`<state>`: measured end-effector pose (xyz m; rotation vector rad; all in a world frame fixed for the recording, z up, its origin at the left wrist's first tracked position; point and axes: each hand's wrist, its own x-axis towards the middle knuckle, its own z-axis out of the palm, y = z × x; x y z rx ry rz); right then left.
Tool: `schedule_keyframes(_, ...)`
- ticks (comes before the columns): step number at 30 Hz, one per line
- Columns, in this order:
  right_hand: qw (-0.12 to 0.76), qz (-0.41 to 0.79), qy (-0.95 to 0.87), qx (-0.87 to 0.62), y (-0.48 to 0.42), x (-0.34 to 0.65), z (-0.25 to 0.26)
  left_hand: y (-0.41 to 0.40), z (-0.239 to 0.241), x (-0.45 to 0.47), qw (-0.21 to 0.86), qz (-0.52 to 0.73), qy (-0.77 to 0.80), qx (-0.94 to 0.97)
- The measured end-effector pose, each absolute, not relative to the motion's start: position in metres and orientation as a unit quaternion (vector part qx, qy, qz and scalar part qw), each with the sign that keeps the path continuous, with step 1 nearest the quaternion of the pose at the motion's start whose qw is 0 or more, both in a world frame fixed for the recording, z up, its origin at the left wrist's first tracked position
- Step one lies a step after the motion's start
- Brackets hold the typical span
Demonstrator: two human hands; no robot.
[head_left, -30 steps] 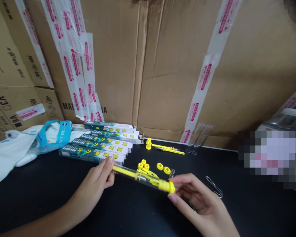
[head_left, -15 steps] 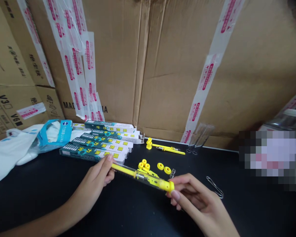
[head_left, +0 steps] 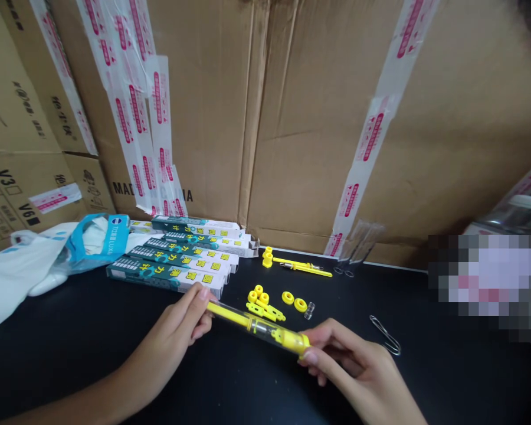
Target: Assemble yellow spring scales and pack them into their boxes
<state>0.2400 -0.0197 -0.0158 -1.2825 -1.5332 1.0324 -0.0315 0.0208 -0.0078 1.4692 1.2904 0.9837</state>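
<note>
Fingertips of both hands, left hand [head_left: 177,333] and right hand [head_left: 354,369], pinch the yellow tube [head_left: 259,326] by its ends; a slack grip could let it roll among the loose yellow parts [head_left: 265,302]

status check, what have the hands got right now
Left hand and right hand each pinch an end of the yellow tube. Held just above the black table. Loose yellow parts lie beyond, untouched.
</note>
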Motion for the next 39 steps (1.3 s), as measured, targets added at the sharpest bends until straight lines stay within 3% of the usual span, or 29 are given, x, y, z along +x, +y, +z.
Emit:
schedule_keyframes(5, 0.411, 0.419, -0.633, -0.504, -0.018, 0.243, -0.021, 0.018, -0.008, -0.031, 0.447, 0.4, 0.526, 0.603)
schedule_keyframes(12, 0.452, 0.367, -0.637, -0.506, -0.024, 0.232, -0.009, 0.031, -0.006, -0.028, 0.573, 0.426, 0.501, 0.489)
schedule_keyframes(20, 0.457, 0.371, -0.652, -0.478, -0.023, 0.235, -0.008, 0.04, 0.001, -0.03, 0.595, 0.445, 0.492, 0.454)
schedule_keyframes(23, 0.456, 0.291, -0.69, -0.481, -0.023, 0.24, -0.009, 0.038, 0.006, -0.029, 0.59, 0.471, 0.493, 0.433)
schedule_keyframes(30, 0.392, -0.018, -0.781, -0.486, -0.012, 0.249, -0.013, 0.031, 0.014, -0.029, 0.576, 0.534, 0.483, 0.387)
schedule_keyframes(34, 0.326, -0.054, -0.829, -0.452, -0.005, 0.243, -0.011, 0.031, 0.013, -0.031, 0.577, 0.548, 0.475, 0.375)
schedule_keyframes(39, 0.305, -0.042, -0.806, -0.505, 0.006, 0.224, 0.0, 0.029, 0.013, -0.031, 0.582, 0.548, 0.471, 0.373)
